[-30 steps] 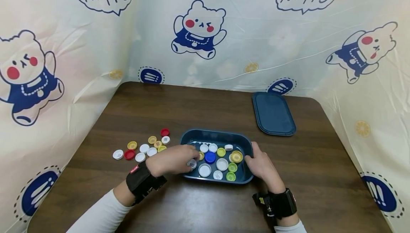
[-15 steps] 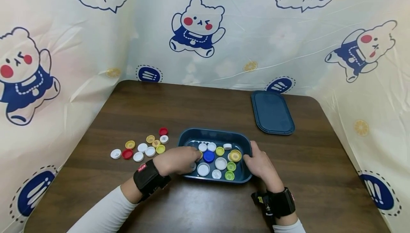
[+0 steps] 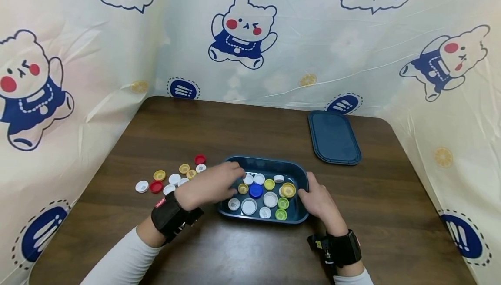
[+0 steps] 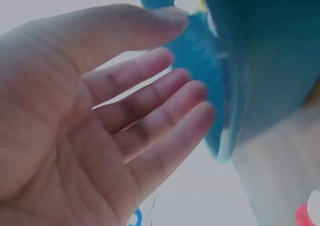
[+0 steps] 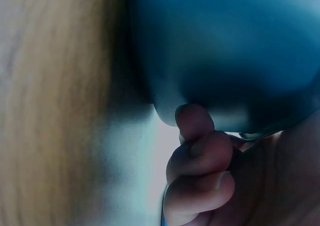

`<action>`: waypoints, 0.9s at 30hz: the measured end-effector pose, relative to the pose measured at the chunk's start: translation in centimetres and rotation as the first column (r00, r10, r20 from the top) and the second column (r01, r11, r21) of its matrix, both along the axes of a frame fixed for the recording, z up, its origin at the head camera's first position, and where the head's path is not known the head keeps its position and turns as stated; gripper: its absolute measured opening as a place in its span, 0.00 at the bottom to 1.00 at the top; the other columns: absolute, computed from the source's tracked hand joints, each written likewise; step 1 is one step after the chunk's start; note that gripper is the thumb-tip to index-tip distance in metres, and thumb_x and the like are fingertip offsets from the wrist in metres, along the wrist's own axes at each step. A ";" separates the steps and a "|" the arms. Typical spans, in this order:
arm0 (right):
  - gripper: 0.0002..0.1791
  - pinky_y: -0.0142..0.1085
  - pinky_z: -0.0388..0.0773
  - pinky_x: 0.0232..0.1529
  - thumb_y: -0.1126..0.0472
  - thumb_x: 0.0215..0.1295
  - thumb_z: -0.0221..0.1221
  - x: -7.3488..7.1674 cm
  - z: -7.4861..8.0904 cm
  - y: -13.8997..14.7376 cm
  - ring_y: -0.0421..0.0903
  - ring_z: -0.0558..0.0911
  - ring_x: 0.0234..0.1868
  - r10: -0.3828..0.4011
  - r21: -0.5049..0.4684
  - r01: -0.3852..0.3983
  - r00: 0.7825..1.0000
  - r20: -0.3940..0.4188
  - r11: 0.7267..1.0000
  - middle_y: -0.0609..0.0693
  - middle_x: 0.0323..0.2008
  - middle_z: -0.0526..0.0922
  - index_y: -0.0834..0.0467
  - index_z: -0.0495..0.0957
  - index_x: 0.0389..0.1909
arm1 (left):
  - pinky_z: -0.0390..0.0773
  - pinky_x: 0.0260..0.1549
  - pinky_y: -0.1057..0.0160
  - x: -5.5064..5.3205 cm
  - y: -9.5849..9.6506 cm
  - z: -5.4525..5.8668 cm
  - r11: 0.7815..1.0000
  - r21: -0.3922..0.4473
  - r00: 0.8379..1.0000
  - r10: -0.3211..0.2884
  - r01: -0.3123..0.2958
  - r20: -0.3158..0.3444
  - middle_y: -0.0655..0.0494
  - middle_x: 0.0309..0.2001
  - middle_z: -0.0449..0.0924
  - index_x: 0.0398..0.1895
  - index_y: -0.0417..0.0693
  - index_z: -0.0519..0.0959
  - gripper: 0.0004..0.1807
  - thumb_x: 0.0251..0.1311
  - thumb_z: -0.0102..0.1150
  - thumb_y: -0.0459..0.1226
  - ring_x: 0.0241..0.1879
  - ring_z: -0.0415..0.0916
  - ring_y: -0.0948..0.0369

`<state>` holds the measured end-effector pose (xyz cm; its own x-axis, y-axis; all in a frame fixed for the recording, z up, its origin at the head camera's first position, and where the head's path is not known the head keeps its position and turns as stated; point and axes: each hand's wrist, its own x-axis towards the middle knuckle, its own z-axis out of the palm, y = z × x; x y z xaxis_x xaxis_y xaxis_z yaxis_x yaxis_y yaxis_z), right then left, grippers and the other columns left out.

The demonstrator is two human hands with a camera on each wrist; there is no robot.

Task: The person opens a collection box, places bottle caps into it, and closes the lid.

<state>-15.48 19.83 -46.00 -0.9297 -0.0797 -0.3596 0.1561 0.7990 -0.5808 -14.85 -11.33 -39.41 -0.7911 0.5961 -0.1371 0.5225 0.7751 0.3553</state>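
A dark blue tray (image 3: 270, 160) on the table holds several bottle caps, among them a deep blue cap (image 3: 256, 190), a large white cap (image 3: 248, 206) and a green cap (image 3: 281, 214). My left hand (image 3: 211, 185) hovers over the tray's left end. In the left wrist view its palm and loosely extended fingers (image 4: 170, 121) show, with nothing between them. My right hand (image 3: 321, 200) grips the tray's right end, thumb over the rim. Its curled fingers (image 5: 200, 156) press against the tray's outer wall in the right wrist view.
Left of the tray lie several loose caps, including a red cap (image 3: 156, 186), a yellow cap (image 3: 159, 175) and a white cap (image 3: 142, 186). A flat blue lid (image 3: 335, 138) lies at the back right of the wooden table (image 3: 235, 124). A printed curtain (image 3: 313, 24) surrounds the table.
My left hand has lifted up and back from the caps at the tray's left end; a small white cap and a yellow one there now show fully. The right hand keeps its grip.
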 end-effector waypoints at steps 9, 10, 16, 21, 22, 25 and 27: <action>0.28 0.42 0.78 0.37 0.58 0.74 0.49 -0.2 -0.2 0.0 0.53 0.80 0.43 -0.004 -0.006 0.004 1.000 -0.001 1.000 0.66 0.61 0.76 0.55 0.58 0.72 | 0.83 0.47 0.54 -2.1 -3.9 1.2 0.979 0.034 0.976 0.201 -0.199 -0.085 0.50 0.52 0.79 0.58 0.44 0.79 0.22 0.61 0.69 0.38 0.48 0.77 0.57; 0.28 0.42 0.78 0.37 0.58 0.74 0.49 -0.2 -0.2 0.0 0.53 0.80 0.43 -0.006 -0.004 0.006 1.000 0.001 1.000 0.65 0.61 0.76 0.55 0.58 0.72 | 0.83 0.48 0.53 -2.5 -4.4 1.0 0.976 0.026 0.974 0.216 -0.214 -0.075 0.49 0.53 0.80 0.58 0.44 0.79 0.22 0.62 0.69 0.37 0.48 0.77 0.56; 0.28 0.43 0.78 0.38 0.58 0.74 0.48 -0.1 -0.2 0.1 0.54 0.80 0.44 -0.005 0.006 0.005 1.000 0.009 1.000 0.66 0.62 0.75 0.55 0.57 0.73 | 0.80 0.52 0.46 -4.3 -6.5 -1.0 0.938 0.008 0.938 0.346 -0.346 -0.018 0.41 0.57 0.77 0.62 0.38 0.76 0.25 0.65 0.66 0.39 0.52 0.75 0.49; 0.29 0.44 0.78 0.39 0.58 0.74 0.48 0.0 -0.3 0.1 0.55 0.80 0.46 -0.005 0.004 0.005 1.000 0.009 1.000 0.66 0.63 0.75 0.55 0.57 0.73 | 0.78 0.52 0.43 -5.4 -7.4 -3.2 0.894 -0.008 0.894 0.448 -0.448 -0.003 0.37 0.60 0.73 0.66 0.35 0.72 0.28 0.67 0.63 0.40 0.57 0.70 0.44; 0.29 0.44 0.79 0.39 0.58 0.74 0.48 0.0 -0.3 0.1 0.55 0.80 0.46 -0.005 0.002 0.005 1.000 0.009 1.000 0.66 0.63 0.75 0.55 0.57 0.73 | 0.78 0.51 0.43 -5.5 -7.5 -3.5 0.889 -0.011 0.889 0.459 -0.459 -0.004 0.36 0.61 0.73 0.66 0.35 0.72 0.29 0.66 0.64 0.40 0.57 0.70 0.43; 0.29 0.44 0.79 0.39 0.58 0.74 0.48 0.0 -0.3 0.0 0.55 0.80 0.45 -0.005 0.002 0.005 1.000 0.006 1.000 0.66 0.62 0.75 0.55 0.57 0.73 | 0.77 0.52 0.41 -5.8 -7.6 -4.3 0.879 -0.022 0.879 0.476 -0.476 -0.014 0.34 0.62 0.72 0.67 0.35 0.71 0.30 0.66 0.64 0.41 0.58 0.70 0.40; 0.29 0.44 0.79 0.39 0.58 0.74 0.48 0.1 -0.3 0.0 0.55 0.80 0.45 -0.004 0.001 0.004 1.000 0.001 1.000 0.66 0.62 0.75 0.55 0.57 0.73 | 0.76 0.54 0.39 -5.8 -7.6 -4.6 0.877 -0.023 0.877 0.480 -0.480 -0.020 0.32 0.63 0.72 0.67 0.34 0.71 0.30 0.67 0.63 0.41 0.60 0.70 0.38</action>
<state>-15.42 19.84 -46.31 -0.9297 -0.0756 -0.3604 0.1597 0.7991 -0.5797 -20.65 -18.92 -44.03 -0.9810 0.1392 -0.1354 0.0884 0.9410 0.3267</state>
